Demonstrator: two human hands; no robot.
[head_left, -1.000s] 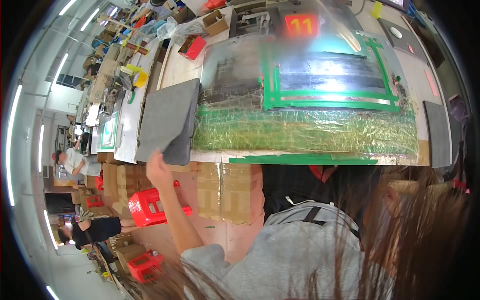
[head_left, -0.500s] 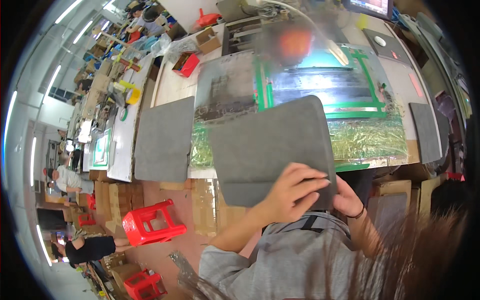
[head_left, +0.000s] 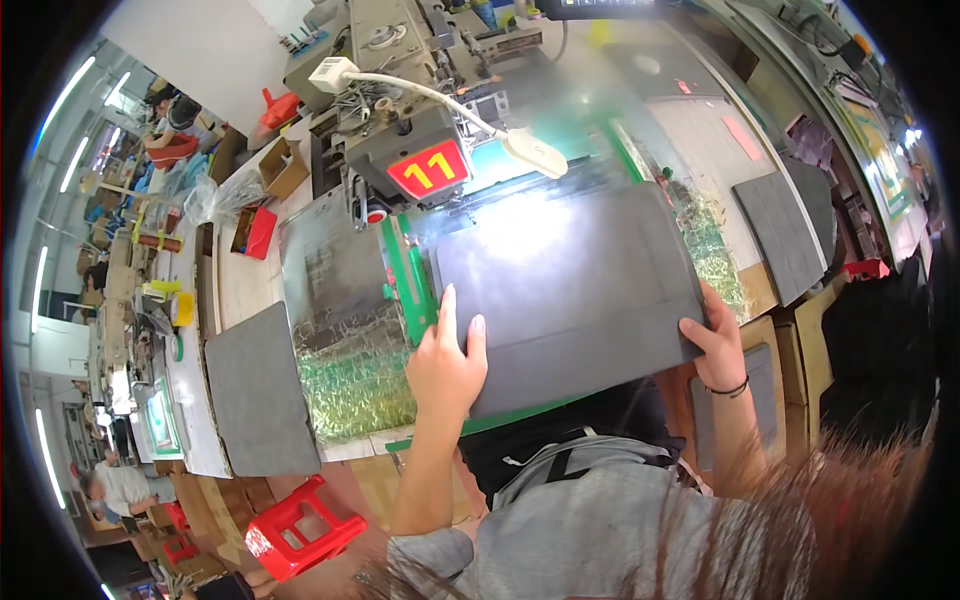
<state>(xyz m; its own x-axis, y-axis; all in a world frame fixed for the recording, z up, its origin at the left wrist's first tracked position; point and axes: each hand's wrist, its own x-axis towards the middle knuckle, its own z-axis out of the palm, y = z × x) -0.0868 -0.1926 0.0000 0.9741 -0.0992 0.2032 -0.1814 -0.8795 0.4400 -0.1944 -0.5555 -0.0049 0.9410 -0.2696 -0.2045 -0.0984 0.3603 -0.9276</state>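
A dark grey flat panel (head_left: 570, 300) with rounded corners and a seam line across its near part lies over the work surface, beneath a bright lamp. My left hand (head_left: 445, 365) holds its near left edge, thumb on top and index finger stretched along the side. At the right edge, my right hand (head_left: 716, 340) grips the panel, thumb on top and the other fingers mostly hidden underneath. A machine head (head_left: 410, 160) with a red plate stands just beyond the panel's far left corner. Green tape (head_left: 408, 280) borders the template beside the panel.
Other grey panels lie to the left (head_left: 258, 395) and the right (head_left: 782, 235). A white lamp (head_left: 533, 152) on a curved cable hangs over the work. A red stool (head_left: 305, 530) stands at lower left. Behind it, a red box (head_left: 255, 233) and a cardboard box (head_left: 284, 168) sit on the table.
The panel has gone from in front of my body, with both hands at its right corner, to beneath the lamp. My left hand has moved to its left edge. The view has shifted too.
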